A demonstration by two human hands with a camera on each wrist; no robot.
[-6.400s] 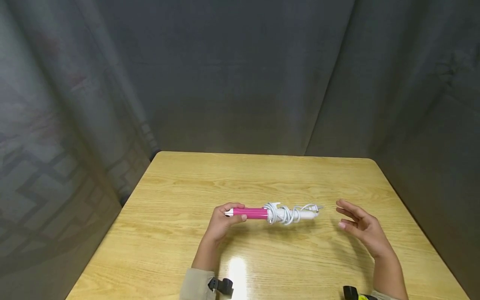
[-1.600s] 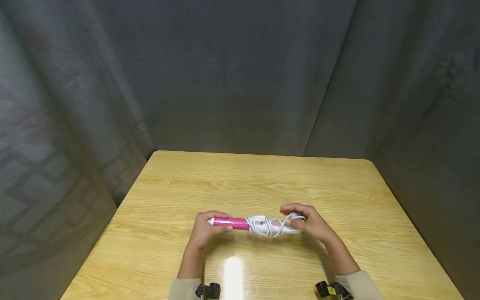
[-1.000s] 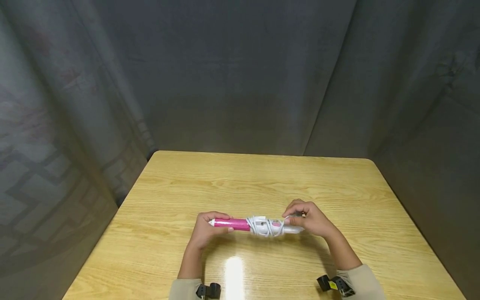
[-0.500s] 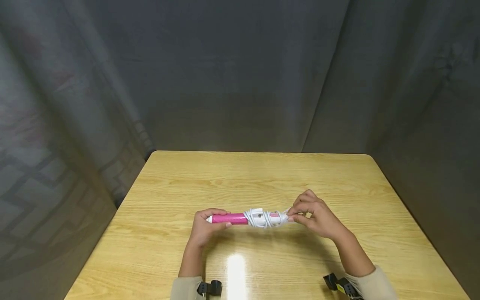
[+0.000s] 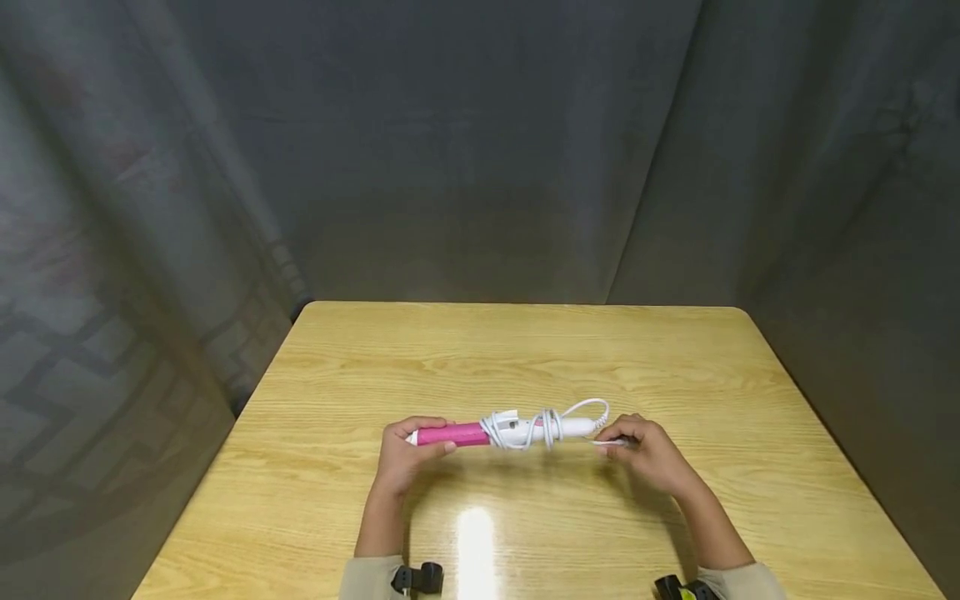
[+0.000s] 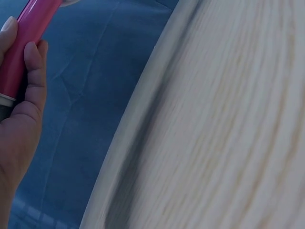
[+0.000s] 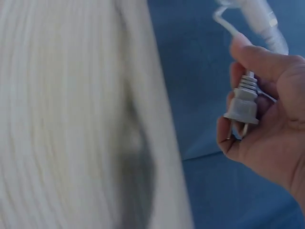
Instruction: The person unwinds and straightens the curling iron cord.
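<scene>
I saw my left hand [image 5: 408, 454] gripping the pink barrel end of the pink and white plastic curling iron [image 5: 501, 432], with fingers curled round it, as the left wrist view [image 6: 19, 57] also showed. The iron was held level just above the light wooden table [image 5: 525, 350], nearer to its near edge than to its far edge, about midway between the left and right edges. Its white power cord [image 5: 540, 425] was wound in several loops round the white handle, and one loose loop stood out towards the far edge. My right hand [image 5: 648, 454] held the grey two-pin plug [image 7: 242, 106] at the end of the cord, thumb and fingers closed on it, just beside the handle end.
</scene>
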